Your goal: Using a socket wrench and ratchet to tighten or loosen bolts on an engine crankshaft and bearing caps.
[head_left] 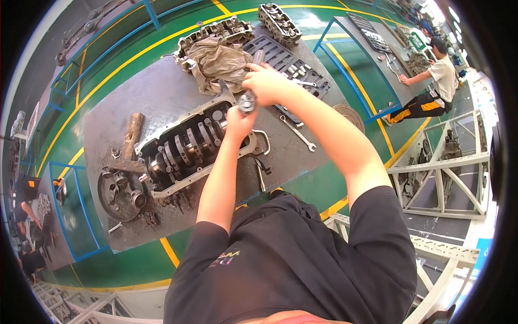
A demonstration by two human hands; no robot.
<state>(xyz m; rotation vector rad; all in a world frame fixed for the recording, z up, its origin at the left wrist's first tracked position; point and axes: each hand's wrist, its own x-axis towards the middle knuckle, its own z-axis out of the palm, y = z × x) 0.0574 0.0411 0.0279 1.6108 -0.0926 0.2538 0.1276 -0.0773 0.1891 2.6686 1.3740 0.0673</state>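
Observation:
My right hand (265, 85) is closed around the handle of a ratchet wrench (247, 102), whose metal end shows above the knob of my left fist. My left hand (239, 123) is closed just under that end, gripping it or a part beneath it; the fingers partly hide which. Both hands are over the right end of an engine block (167, 189) lying on the bench with its crankshaft (186, 146) exposed. What the wrench's lower end meets is hidden. A crumpled brown cloth (216, 66) lies just beyond my hands.
On the metal bench (108, 116) are two cylinder heads (279, 24), a socket case (302, 67), a combination wrench (298, 133), a wooden-handled hammer (133, 135) and a round tray (110, 213) of parts. Another person (440, 75) stands at a bench on the right.

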